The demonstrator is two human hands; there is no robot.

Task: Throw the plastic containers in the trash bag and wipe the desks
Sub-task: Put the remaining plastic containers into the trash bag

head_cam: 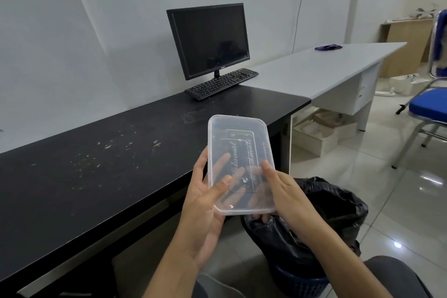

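Both hands, left hand (205, 198) and right hand (283, 191), clasp the clear rectangular plastic container (239, 164) above the black trash bag (326, 213); crumb-speckled black desk (96, 164) looks unwiped, binning unfinished

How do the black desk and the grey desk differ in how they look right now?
The black desk is near the person and is speckled with pale crumbs and smudges; the grey desk is farther away and looks clean. The black desk carries a monitor and a keyboard; the grey desk carries only a purple cloth. Both are long, stand along the same wall and meet end to end.
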